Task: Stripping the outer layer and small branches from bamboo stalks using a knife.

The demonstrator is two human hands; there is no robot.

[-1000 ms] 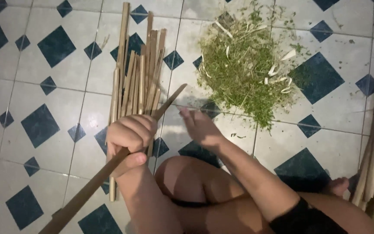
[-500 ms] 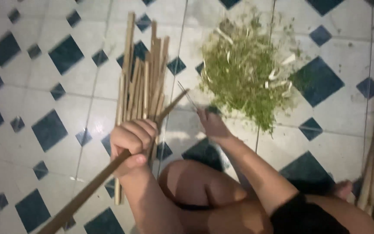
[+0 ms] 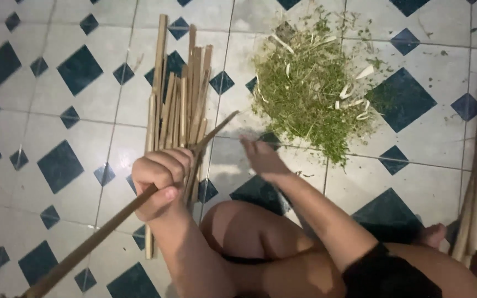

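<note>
A: The left hand [image 3: 161,179] is clamped around a long brown bamboo stick [image 3: 117,218] running from lower left to centre frame.

B: The right hand [image 3: 260,157], blurred, seems loosely spread near its tip; whether it grips a blade can't be told. Strokes should go away from the knee.

A: Containers?

B: None; green shavings [image 3: 316,94] lie heaped on tile, upper right.

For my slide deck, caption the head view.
Left hand grips a bamboo strip; right hand hovers near green shavings.

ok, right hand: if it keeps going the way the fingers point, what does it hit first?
Likely the pile of green shavings. The right hand points up-frame toward it, with only bare floor tile between; height above the floor is unclear.
</note>
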